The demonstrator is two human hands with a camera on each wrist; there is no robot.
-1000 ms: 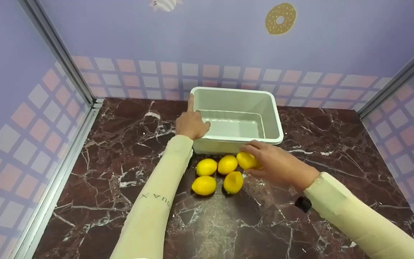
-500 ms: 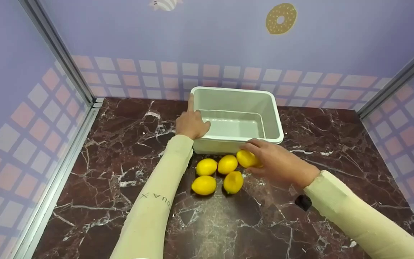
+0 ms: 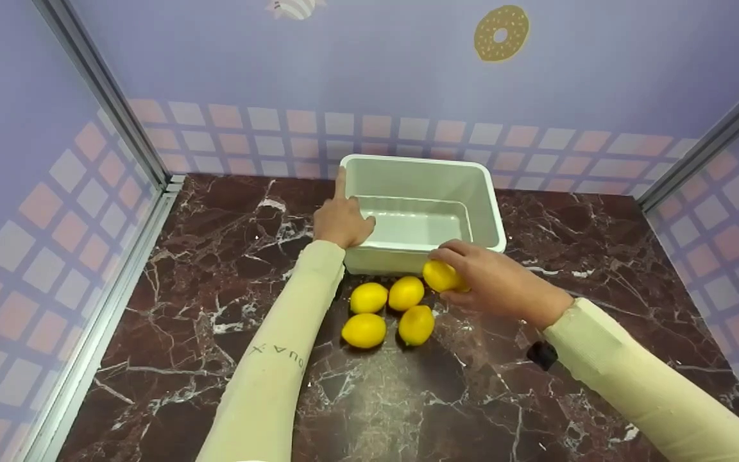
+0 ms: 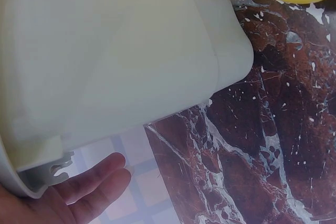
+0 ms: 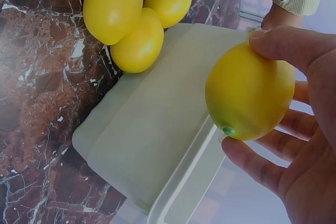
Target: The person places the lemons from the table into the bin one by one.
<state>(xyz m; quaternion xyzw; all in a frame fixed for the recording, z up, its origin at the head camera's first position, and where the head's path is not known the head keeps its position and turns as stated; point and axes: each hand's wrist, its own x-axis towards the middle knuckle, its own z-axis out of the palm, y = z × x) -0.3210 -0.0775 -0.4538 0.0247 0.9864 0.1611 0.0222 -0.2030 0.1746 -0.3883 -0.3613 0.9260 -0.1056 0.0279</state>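
A yellow lemon (image 3: 441,276) is pinched in my right hand (image 3: 504,279), at the front right corner of a white plastic bin (image 3: 356,260). In the right wrist view the thumb is on one side of this lemon (image 5: 249,93) and fingertips on the other, its green stem end showing. My left hand (image 3: 342,221) holds the bin's left rim, index finger straight along it and thumb over the inside. The left wrist view shows two of its fingers (image 4: 102,187) outside, below the rim. Several more lemons (image 3: 364,331) lie grouped in front of the bin.
The bin stands on a dark red marbled tabletop (image 3: 215,398), close to the tiled-pattern back wall (image 3: 247,138). Panels with metal edge strips (image 3: 106,83) rise at both sides. A black clip (image 3: 541,355) hangs at the right sleeve's cuff.
My right hand has lifted slightly with the lemon, away from the others and up toward the bin's front rim. The left hand, the bin and the other lemons have stayed put.
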